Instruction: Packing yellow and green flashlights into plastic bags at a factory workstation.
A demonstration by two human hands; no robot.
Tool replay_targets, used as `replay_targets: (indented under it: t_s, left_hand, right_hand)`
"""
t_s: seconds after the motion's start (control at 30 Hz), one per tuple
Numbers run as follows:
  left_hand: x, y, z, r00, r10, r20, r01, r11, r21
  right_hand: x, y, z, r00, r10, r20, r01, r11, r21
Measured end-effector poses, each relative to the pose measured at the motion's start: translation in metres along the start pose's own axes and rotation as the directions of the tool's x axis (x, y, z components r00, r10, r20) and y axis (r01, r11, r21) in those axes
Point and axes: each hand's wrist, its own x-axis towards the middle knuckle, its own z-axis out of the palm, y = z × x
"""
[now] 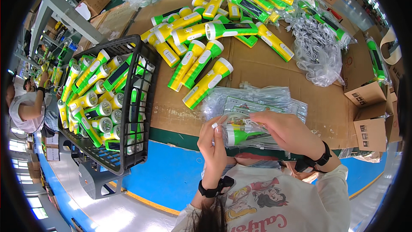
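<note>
A green, yellow and white flashlight [242,136] lies inside a clear plastic bag [264,141] at the table's near edge. My left hand [213,148] is closed on the bag's left end, thumb and fingertips together beside a small white plug [215,125]. A thin white cable [237,117] loops across the top of the bag. From the right, my right hand [287,132] bends over the bag, fingertips closed by the cable; its exact hold is partly hidden. Just beyond my hands, flat clear bags with printed cards [253,103] are stacked.
A black basket [136,99] full of flashlights stands at the left. Loose flashlights [208,83] spread over the cardboard-covered table [274,81]. Bagged white cables [315,45] lie at the far right, near an open carton [365,96]. Another person [30,109] sits far left.
</note>
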Motion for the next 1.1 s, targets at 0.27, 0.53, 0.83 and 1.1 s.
replay_targets:
  t_s: [0.27, 0.53, 0.83, 1.1]
  left_hand:
    - [0.005, -0.005, 0.011, 0.981, -0.14, -0.137, 0.109, 0.971, -0.214]
    - [0.017, 0.01, 0.023, 0.979, 0.036, -0.202, -0.078, 0.976, -0.203]
    - [0.024, -0.008, -0.002, 0.834, -0.25, -0.491, -0.014, 0.881, -0.472]
    - [0.039, 0.001, -0.004, 0.975, -0.177, -0.137, 0.116, 0.924, -0.365]
  right_hand:
    - [0.021, 0.001, -0.023, 0.959, -0.084, -0.272, 0.07, 0.996, -0.059]
    - [0.092, -0.01, 0.016, 0.923, -0.378, -0.07, 0.364, 0.918, -0.155]
    - [0.034, 0.02, -0.012, 0.919, -0.362, 0.154, 0.393, 0.864, -0.314]
    - [-0.019, 0.032, -0.066, 0.996, 0.021, -0.086, -0.029, 0.995, -0.094]
